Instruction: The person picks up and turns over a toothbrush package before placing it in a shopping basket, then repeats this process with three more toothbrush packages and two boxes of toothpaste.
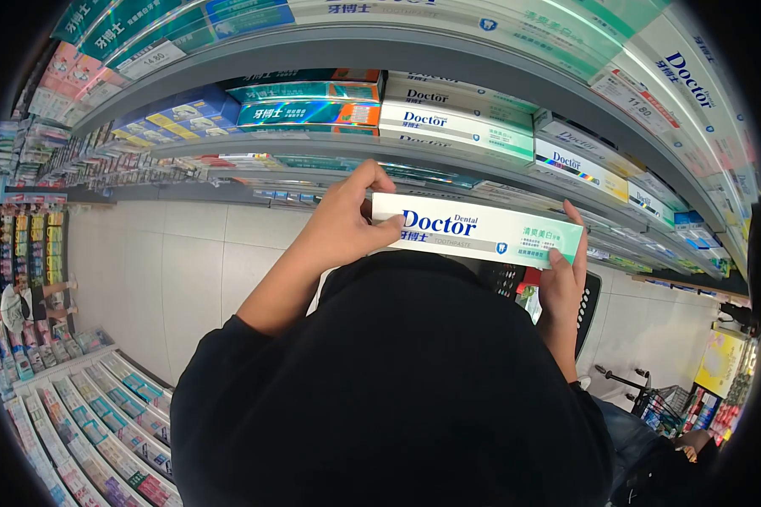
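Observation:
A long white toothpaste box point(473, 228) with blue "Doctor" lettering and a green right end is held level in front of my chest. My left hand point(353, 215) grips its left end, thumb on the printed front and fingers curled behind. At the green end, my right hand point(561, 283) has its thumb on the front face and a finger along the far side. Just beyond, a stack of similar white toothpaste boxes point(457, 125) lies on the shelf, with teal toothpaste boxes point(309, 114) to their left.
A grey shelf edge point(330, 42) curves across the top, with a price tag point(637, 100) at right. Below my right hand is a dark basket point(590, 308). A low display rack point(93, 414) stands at lower left. Another person point(32, 304) is at far left, and a wheeled cart point(651, 397) stands at right.

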Available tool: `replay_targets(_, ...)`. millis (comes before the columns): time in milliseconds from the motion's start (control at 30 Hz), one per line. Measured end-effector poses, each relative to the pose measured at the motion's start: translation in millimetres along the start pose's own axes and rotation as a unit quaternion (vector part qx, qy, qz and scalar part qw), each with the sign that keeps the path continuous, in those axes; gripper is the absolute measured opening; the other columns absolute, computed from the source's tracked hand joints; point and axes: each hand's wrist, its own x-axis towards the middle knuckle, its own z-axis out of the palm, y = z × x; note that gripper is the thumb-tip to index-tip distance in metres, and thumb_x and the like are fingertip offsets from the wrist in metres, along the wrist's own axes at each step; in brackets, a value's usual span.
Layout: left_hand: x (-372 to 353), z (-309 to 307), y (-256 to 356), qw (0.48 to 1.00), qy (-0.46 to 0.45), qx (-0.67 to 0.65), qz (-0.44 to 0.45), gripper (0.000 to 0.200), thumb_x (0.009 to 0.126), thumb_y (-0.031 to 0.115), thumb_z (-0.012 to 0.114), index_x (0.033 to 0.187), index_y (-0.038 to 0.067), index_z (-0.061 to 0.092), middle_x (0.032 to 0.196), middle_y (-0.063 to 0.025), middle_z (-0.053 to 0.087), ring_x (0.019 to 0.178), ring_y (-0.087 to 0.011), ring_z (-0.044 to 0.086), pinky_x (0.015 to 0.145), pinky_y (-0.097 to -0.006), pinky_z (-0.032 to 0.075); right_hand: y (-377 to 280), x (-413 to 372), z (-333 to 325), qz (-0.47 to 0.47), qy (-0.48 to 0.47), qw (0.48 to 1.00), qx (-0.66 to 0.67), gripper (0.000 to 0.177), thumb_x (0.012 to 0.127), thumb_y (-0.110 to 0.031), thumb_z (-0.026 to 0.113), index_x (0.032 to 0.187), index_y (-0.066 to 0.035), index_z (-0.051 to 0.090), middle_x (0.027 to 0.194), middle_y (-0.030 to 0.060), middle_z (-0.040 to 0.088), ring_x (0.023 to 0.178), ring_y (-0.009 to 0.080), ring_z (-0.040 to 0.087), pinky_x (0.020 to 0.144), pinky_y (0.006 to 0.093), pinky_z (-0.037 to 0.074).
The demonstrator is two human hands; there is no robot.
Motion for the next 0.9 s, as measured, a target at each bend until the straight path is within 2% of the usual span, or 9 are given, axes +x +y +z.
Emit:
replay_targets(200,0,1,-4,1.0,0.018,0.012,0.002,0.028,0.076,0.011,0.067,0.092,0.003,0.044,0.078,-0.0111,0.059,0.062,-0.0139,0.059,0.053,-0.0277,0.045,-1,0,2,0.002,-0.002,1.0,-0.014,0.06,0.08,-0.003,0.049,0.138,-0.001,0.032,0.123,0.0145,0.048,0.112,0.0196,0.048,0.099,0.0298,0.035)
replay_targets(300,1,3,-5,0.999,0.041,0.01,0.003,0.026,0.079,0.013,0.066,0.093,0.003,0.046,0.081,-0.0105,0.059,0.062,-0.0132,0.059,0.054,-0.0267,0.045,1,0,6,0.014,0.021,0.999,-0.028,0.065,0.081,-0.016,0.057,0.138,-0.001,0.031,0.116,0.0125,0.051,0.112,0.0214,0.051,0.098,0.0316,0.038)
replay_targets(367,0,5,-6,0.998,0.063,-0.019,0.001,0.026,0.08,0.014,0.065,0.094,0.002,0.048,0.084,-0.01,0.059,0.062,-0.0123,0.058,0.056,-0.0262,0.045,2,1,6,0.017,0.02,0.999,-0.019,0.064,0.081,-0.015,0.056,0.138,-0.001,0.032,0.116,0.0122,0.051,0.112,0.0218,0.051,0.098,0.0319,0.038)
replay_targets(567,-1,0,-10,0.986,0.006,-0.156,0.049,0.043,0.08,0.008,0.065,0.118,0.003,0.046,0.102,-0.0095,0.057,0.08,-0.0112,0.059,0.068,-0.0259,0.046,-1,4,11,0.026,0.053,0.998,-0.001,0.071,0.08,-0.016,0.056,0.142,-0.001,0.024,0.128,0.0152,0.044,0.118,0.0245,0.047,0.097,0.0342,0.039)
replay_targets(600,-1,-3,-9,0.99,-0.005,-0.114,0.085,0.048,0.079,0.006,0.065,0.122,0.003,0.044,0.104,-0.0093,0.057,0.082,-0.0116,0.059,0.069,-0.0261,0.046,-3,5,13,0.027,0.067,0.997,0.003,0.073,0.08,-0.016,0.056,0.143,-0.001,0.022,0.131,0.0161,0.042,0.12,0.0251,0.046,0.097,0.0353,0.04)
replay_targets(700,0,-7,-7,0.986,-0.029,-0.084,0.143,0.06,0.078,0.002,0.065,0.131,0.003,0.038,0.107,-0.0087,0.056,0.086,-0.0121,0.059,0.071,-0.0256,0.046,-5,7,5,-0.009,-0.018,0.987,0.158,0.078,0.079,-0.011,0.053,0.146,-0.003,0.012,0.139,0.0166,0.035,0.115,0.0278,0.049,0.083,0.0348,0.046)
replay_targets(767,-2,-2,-3,0.973,-0.033,-0.197,0.114,0.064,0.077,0.002,0.067,0.133,0.001,0.037,0.109,-0.0085,0.056,0.084,-0.0117,0.058,0.07,-0.0241,0.045,-7,7,-2,0.014,-0.053,0.98,0.191,0.077,0.08,-0.013,0.053,0.144,0.001,0.013,0.135,0.0198,0.04,0.111,0.0311,0.053,0.082,0.0352,0.047)
replay_targets(833,-1,-3,-3,0.972,-0.006,-0.222,0.079,0.057,0.079,0.007,0.066,0.13,0.001,0.041,0.106,-0.008,0.057,0.077,-0.0093,0.055,0.064,-0.0215,0.044,-7,4,-10,0.04,-0.054,0.982,0.176,0.074,0.082,-0.014,0.053,0.143,0.004,0.016,0.132,0.0212,0.043,0.108,0.0317,0.055,0.081,0.0349,0.048)
replay_targets(900,0,-7,-3,0.973,0.013,-0.228,0.028,0.049,0.082,0.012,0.064,0.126,0.0,0.045,0.1,-0.0067,0.058,0.07,-0.0069,0.052,0.058,-0.0195,0.042,-3,7,-14,0.033,-0.046,0.988,0.144,0.065,0.086,-0.022,0.054,0.138,0.006,0.026,0.121,0.0193,0.052,0.099,0.0262,0.057,0.079,0.0346,0.048)
